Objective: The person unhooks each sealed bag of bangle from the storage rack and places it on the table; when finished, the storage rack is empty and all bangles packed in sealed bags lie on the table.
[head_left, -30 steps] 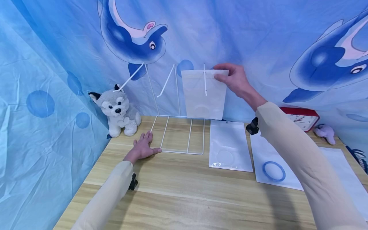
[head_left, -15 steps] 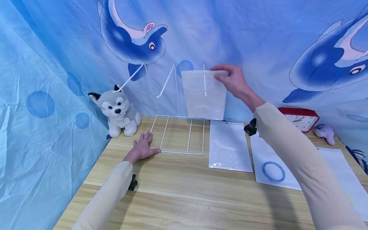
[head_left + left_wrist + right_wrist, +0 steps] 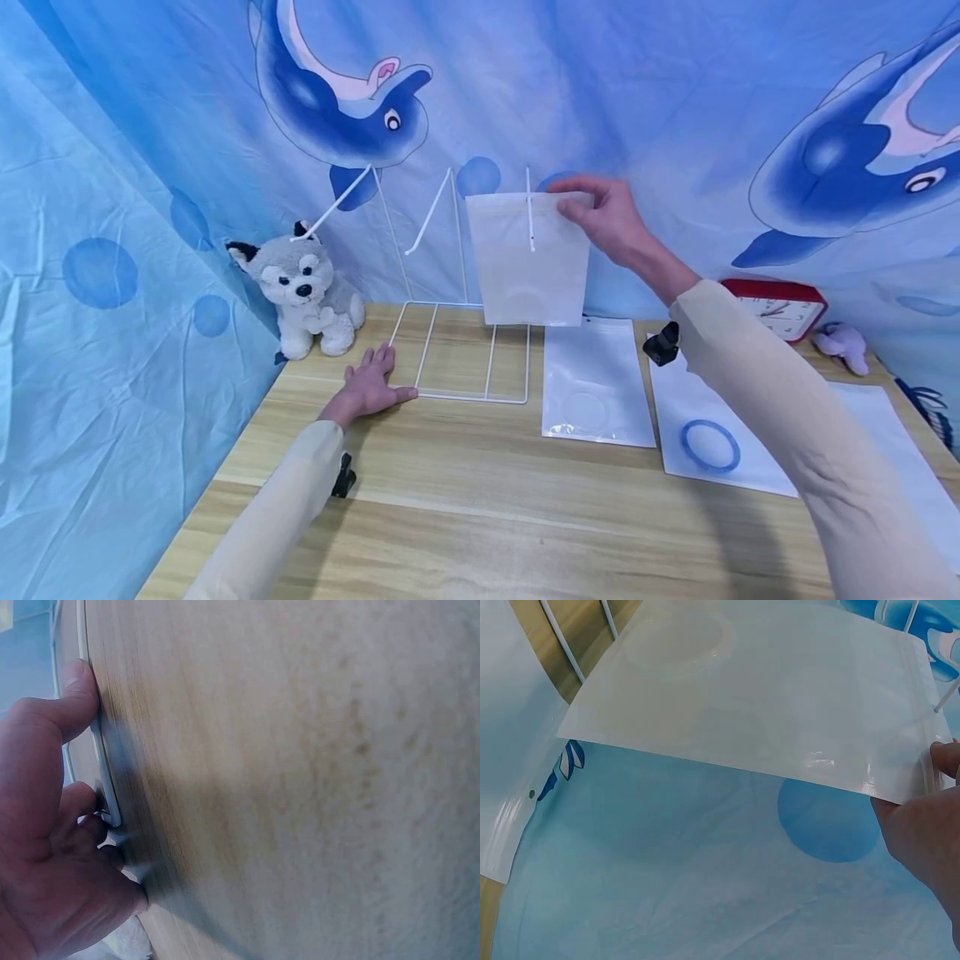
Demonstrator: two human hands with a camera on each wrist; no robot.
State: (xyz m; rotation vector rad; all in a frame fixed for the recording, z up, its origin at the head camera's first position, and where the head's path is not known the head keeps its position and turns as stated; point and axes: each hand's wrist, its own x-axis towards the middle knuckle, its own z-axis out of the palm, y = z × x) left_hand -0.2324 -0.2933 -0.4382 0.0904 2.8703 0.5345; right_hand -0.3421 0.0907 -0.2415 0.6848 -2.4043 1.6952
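Observation:
My right hand (image 3: 607, 221) pinches the top right corner of a white zip bag (image 3: 525, 275), thumb in front and fingers behind. The bag hangs upright at the right prong (image 3: 530, 221) of a white wire rack (image 3: 472, 400); that prong shows in front of its upper part. In the right wrist view the bag (image 3: 742, 690) spreads out flat, with a faint round window near its bottom. My left hand (image 3: 369, 385) rests with spread fingers at the front left corner of the rack's base. In the left wrist view its thumb (image 3: 79, 694) presses on the front wire.
Beside the rack lies another white bag (image 3: 600, 383) with a round window. Further right are a bag with a blue ring (image 3: 711, 446), a red clock (image 3: 780, 308) and a purple plush toy (image 3: 842, 346). A husky plush (image 3: 303, 292) sits left, before the blue curtain (image 3: 660, 83).
The white bag has come down a little at the right prong, and my right hand has lowered slightly with it. My left hand stays at the rack's corner.

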